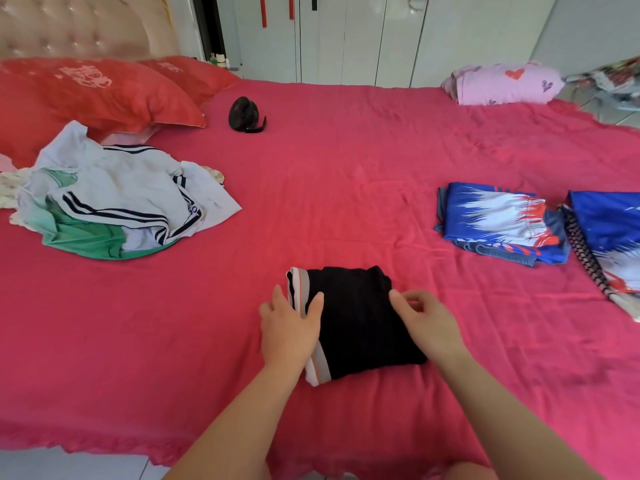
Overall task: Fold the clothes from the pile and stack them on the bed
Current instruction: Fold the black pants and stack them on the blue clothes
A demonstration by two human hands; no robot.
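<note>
Progress: partial. Well left of the left grip (pixel 289 327), a loose pile of white, green and navy-striped garments (pixel 114 206) lies unfolded on the red-sheeted bed (pixel 346 168); judged as the work left. The left grip lies flat with fingers straight on the striped waistband edge of a black folded garment (pixel 360 320) and holds nothing. This garment lies between both grips, apparently folded but not yet stacked. The right grip (pixel 426 323) sits at the garment's right edge with fingers curled; whether it pinches cloth cannot be determined. Well right of it lie a folded stack of blue, white and red printed garments (pixel 498 223) and a second folded blue printed item (pixel 609 237), judged done.
</note>
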